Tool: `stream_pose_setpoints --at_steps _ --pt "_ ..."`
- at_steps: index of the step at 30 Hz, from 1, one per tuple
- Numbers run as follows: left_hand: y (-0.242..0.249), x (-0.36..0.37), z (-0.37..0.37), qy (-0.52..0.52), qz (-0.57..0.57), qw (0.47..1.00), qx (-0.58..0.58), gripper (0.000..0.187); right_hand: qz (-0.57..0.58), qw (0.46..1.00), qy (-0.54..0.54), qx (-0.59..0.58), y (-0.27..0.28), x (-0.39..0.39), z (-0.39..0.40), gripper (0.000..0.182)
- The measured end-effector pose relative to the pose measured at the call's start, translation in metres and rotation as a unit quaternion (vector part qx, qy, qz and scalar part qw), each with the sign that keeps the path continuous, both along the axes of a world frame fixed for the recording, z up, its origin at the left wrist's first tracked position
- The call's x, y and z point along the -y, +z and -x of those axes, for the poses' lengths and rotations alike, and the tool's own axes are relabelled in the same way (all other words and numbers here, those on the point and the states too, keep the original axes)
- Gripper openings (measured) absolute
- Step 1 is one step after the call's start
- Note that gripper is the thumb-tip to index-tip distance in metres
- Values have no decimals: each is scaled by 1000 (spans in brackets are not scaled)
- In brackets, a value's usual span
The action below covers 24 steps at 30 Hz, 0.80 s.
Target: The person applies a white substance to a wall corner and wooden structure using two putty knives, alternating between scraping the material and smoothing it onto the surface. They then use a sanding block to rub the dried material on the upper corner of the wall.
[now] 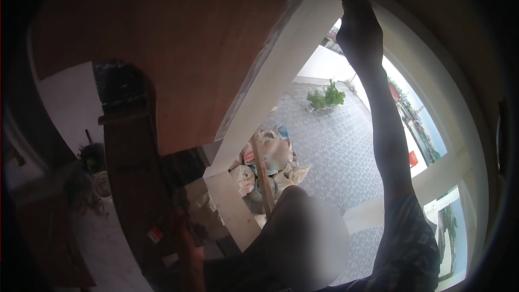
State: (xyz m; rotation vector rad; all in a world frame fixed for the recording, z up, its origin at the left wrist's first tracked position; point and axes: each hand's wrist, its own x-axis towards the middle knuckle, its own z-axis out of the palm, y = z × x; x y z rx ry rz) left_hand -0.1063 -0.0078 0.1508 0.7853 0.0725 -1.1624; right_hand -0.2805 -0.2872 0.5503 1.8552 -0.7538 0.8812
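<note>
My right arm stretches up through the bright opening. My right hand (354, 8) is at the top, dark against the light, by the upper corner of a white frame edge (281, 59). Its fingers are lost in shade, so their grip cannot be made out. A wide reddish-brown panel (200, 38) runs along the left of that edge. Low on the left, in deep shadow, what seems to be my left hand (186, 232) is near a dark brown ledge (132, 167). Its fingers do not show clearly. A small orange-and-white packet (155, 234) is close to it.
Below the opening lies a patterned tile floor (335, 151). A potted green plant (327, 97) stands on it. Bags and sacks (281, 154) are heaped beneath a wooden post (262, 178). Window openings (454, 232) are at right. A blurred round shape (308, 243) fills the lower middle.
</note>
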Motion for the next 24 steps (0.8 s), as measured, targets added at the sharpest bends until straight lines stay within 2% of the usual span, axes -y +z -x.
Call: stream_pose_setpoints --at_steps 1,3,11,13,14,17,18,21,22,23,24 --pt "-1 -1 0 0 -5 1000 2 38 37 999 9 -22 0 2 0 51" --pt "-4 -1 0 0 -14 1000 4 37 14 1000 20 -14 -3 6 1 53" --pt "-1 -5 -3 14 -21 999 35 39 -126 985 109 -36 -31 -19 -6 56" --pt "-3 -5 -4 11 -14 999 31 40 -128 988 68 -48 -48 -11 1 54" --pt "-4 -6 -5 8 -13 999 30 41 -127 984 114 -56 -53 -15 1 51" --pt "-3 -8 -4 2 -15 1000 21 42 -132 985 68 -92 -61 -20 6 51" --pt "-2 -8 -4 1 -17 1000 17 43 -118 988 29 -95 -58 -26 4 51" --pt "-1 -10 -3 1 -16 1000 20 44 -137 981 131 -42 -31 -38 -6 52" --pt "-2 -11 -2 0 -11 1000 23 44 -124 987 86 -44 -23 -33 -7 52" --pt "-3 -11 -1 -1 -6 1000 26 44 -69 992 96 -43 -21 -24 -6 52" --pt "-3 -11 -1 -1 0 1000 28 44 -68 992 96 -40 -18 -18 -5 52"
